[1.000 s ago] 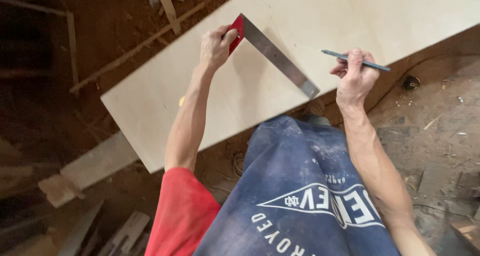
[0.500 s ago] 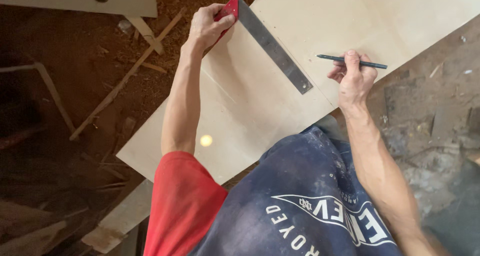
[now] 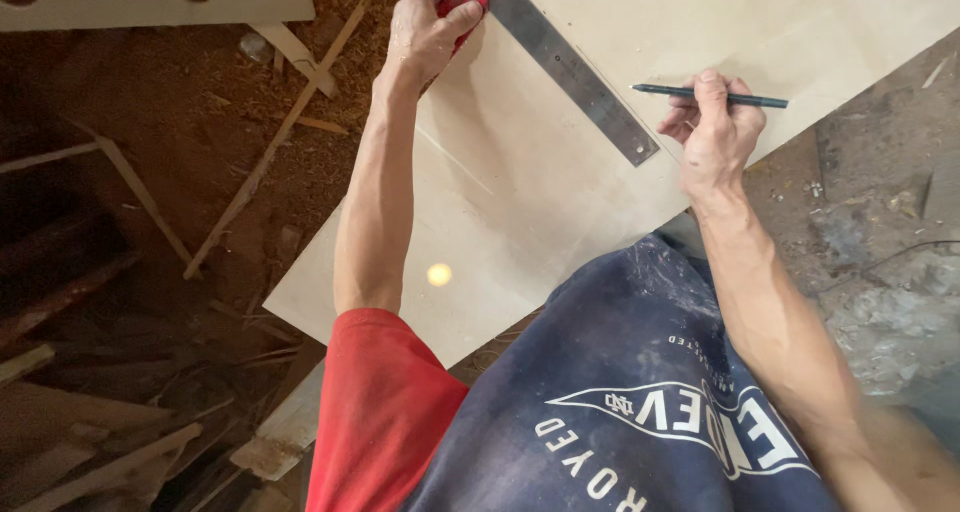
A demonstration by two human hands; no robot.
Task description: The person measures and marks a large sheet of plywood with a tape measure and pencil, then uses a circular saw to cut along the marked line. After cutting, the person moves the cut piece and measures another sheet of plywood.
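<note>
My left hand (image 3: pixel 425 32) grips the try square's (image 3: pixel 560 62) red stock against the plywood panel (image 3: pixel 520 212). My right hand (image 3: pixel 715 127) pinches a light pencil (image 3: pixel 705 96). The stiff steel blade probably slides easily, so I hold the stock.

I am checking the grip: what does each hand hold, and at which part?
The left hand holds the try square at its red stock. The right hand holds the pencil near its middle.

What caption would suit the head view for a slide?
Left hand holds a red-handled square flat on a pale plywood sheet; right hand holds a dark pencil beside its blade.
</note>
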